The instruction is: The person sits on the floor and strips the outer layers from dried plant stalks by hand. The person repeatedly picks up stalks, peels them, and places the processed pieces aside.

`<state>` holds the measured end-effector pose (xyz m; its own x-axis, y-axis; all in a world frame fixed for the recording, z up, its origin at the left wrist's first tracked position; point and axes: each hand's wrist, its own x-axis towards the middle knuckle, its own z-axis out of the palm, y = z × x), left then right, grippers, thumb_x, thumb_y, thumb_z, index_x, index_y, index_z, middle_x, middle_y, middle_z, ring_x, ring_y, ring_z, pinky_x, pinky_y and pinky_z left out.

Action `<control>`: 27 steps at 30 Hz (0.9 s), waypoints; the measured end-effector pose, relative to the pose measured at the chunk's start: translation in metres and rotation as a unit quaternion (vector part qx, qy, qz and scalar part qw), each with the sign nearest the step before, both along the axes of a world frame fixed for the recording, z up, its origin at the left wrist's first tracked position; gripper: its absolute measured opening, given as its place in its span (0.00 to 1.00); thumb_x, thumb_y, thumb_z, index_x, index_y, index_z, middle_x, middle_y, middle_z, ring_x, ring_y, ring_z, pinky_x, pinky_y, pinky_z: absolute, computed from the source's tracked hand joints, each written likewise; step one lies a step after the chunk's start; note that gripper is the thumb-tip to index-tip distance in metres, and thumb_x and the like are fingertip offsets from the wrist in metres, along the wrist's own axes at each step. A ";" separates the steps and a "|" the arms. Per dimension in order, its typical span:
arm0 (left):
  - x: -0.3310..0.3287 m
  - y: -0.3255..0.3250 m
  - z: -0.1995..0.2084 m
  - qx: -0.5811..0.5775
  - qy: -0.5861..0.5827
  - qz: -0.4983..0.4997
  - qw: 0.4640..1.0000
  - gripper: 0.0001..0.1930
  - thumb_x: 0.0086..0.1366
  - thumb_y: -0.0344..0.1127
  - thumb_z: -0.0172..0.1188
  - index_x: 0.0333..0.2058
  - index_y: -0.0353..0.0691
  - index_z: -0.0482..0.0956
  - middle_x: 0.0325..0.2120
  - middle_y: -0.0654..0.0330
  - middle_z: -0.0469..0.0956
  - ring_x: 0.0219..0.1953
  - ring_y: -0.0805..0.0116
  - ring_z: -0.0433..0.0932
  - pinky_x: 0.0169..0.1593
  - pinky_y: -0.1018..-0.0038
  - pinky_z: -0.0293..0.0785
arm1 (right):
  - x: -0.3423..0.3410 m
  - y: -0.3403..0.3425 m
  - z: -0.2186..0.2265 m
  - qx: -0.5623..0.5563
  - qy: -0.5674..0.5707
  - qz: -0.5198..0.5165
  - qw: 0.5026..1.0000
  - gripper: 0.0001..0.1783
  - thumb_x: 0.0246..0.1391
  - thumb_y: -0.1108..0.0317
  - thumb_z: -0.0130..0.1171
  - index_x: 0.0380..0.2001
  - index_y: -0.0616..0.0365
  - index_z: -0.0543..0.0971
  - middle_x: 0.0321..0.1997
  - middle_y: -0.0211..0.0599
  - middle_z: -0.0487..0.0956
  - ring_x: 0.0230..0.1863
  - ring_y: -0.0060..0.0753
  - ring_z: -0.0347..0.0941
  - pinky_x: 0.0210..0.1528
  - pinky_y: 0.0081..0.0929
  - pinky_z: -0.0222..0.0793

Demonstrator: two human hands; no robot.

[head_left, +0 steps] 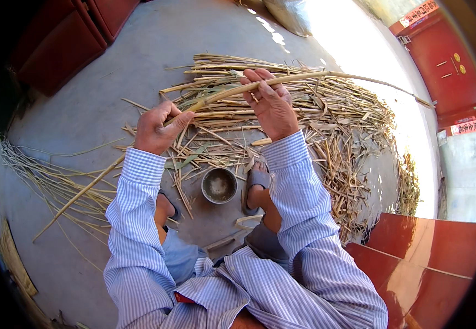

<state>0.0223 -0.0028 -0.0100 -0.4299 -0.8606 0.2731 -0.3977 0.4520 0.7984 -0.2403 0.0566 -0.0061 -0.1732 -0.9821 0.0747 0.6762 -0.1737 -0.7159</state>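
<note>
Head view: our left hand [158, 129] clamps the long stalk [216, 97] over the pile of stalks [353, 101]; our right hand [276, 112] pinches it. Step, we judge: working one stalk; next calls for steady left grip.

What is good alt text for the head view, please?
A person's left hand and right hand hold one long, thin, yellowish-brown stalk. Below it, a pile of dry, straw-coloured stalks lies on a grey floor, near a round grey bowl.
</note>
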 end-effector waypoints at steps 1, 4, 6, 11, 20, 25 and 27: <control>0.002 0.001 0.002 -0.006 -0.004 -0.002 1.000 0.17 0.58 0.45 0.68 0.25 0.36 0.78 0.16 0.58 0.75 0.17 0.71 0.70 0.23 0.72 0.65 | 0.001 0.000 -0.004 -0.002 0.031 -0.014 0.999 0.17 0.63 0.69 0.53 0.53 0.62 0.70 0.54 0.45 0.77 0.54 0.38 0.75 0.54 0.30 0.74; 0.001 0.003 -0.003 -0.059 -0.048 0.028 0.997 0.16 0.56 0.44 0.69 0.24 0.37 0.77 0.17 0.57 0.76 0.17 0.67 0.72 0.23 0.71 0.66 | 0.010 0.001 -0.004 0.037 0.090 -0.097 0.991 0.13 0.62 0.65 0.57 0.46 0.61 0.74 0.43 0.42 0.82 0.45 0.32 0.80 0.40 0.21 0.78; -0.002 0.005 -0.002 -0.114 -0.057 0.047 0.991 0.15 0.54 0.43 0.71 0.23 0.38 0.77 0.17 0.57 0.77 0.18 0.64 0.74 0.23 0.70 0.67 | 0.013 0.001 -0.002 0.098 0.110 -0.136 0.980 0.12 0.61 0.64 0.58 0.42 0.60 0.74 0.40 0.40 0.82 0.40 0.31 0.81 0.36 0.20 0.78; 0.000 0.006 0.003 -0.262 -0.082 0.047 0.960 0.14 0.51 0.39 0.74 0.24 0.38 0.78 0.17 0.57 0.77 0.18 0.65 0.74 0.22 0.71 0.67 | 0.006 0.001 0.002 0.109 0.111 -0.116 0.981 0.14 0.59 0.63 0.61 0.40 0.63 0.76 0.37 0.40 0.82 0.35 0.29 0.82 0.32 0.16 0.77; -0.001 0.012 0.015 -0.213 -0.025 0.029 0.976 0.15 0.48 0.39 0.75 0.22 0.39 0.76 0.17 0.57 0.76 0.18 0.63 0.75 0.22 0.70 0.68 | 0.005 0.000 -0.020 0.179 0.069 -0.101 0.976 0.11 0.60 0.69 0.58 0.41 0.65 0.74 0.35 0.38 0.81 0.33 0.28 0.81 0.30 0.15 0.78; 0.018 0.011 0.018 -0.206 -0.031 0.043 0.977 0.16 0.48 0.39 0.75 0.20 0.39 0.75 0.15 0.58 0.75 0.16 0.62 0.73 0.20 0.69 0.66 | -0.083 -0.008 -0.054 0.234 -0.015 -0.207 0.950 0.07 0.61 0.71 0.55 0.37 0.65 0.72 0.32 0.41 0.79 0.31 0.30 0.79 0.29 0.18 0.80; 0.020 0.012 0.016 -0.207 -0.070 0.008 0.976 0.16 0.48 0.40 0.74 0.20 0.39 0.74 0.15 0.58 0.75 0.16 0.62 0.73 0.20 0.69 0.66 | -0.142 0.003 -0.058 0.244 -0.069 -0.292 0.922 0.16 0.62 0.66 0.55 0.46 0.68 0.71 0.40 0.42 0.78 0.42 0.32 0.78 0.42 0.21 0.80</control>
